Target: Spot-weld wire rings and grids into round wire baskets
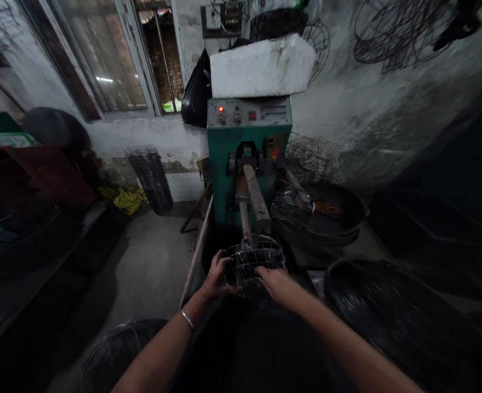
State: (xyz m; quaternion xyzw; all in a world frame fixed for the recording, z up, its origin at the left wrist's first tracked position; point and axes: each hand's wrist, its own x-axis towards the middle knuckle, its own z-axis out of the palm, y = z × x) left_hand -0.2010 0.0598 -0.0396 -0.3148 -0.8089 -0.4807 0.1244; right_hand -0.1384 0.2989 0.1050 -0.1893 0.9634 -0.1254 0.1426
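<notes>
I hold a small round wire cage (252, 262) with both hands just below the tip of a green machine's metal arms (256, 197). My left hand (216, 277) grips the cage's left rim, fingers curled round the wires. My right hand (274, 283) rests closed on its right front side. The cage sits right under the lower electrode bar (245, 224), touching or nearly touching it. A thin bangle circles my left wrist.
The green machine (249, 158) has a lit red lamp and a white block on top. A dark round tub (326, 218) with wire parts stands to the right, another dark tub (388, 311) nearer. A wire mesh basket (150, 177) stands on the floor left.
</notes>
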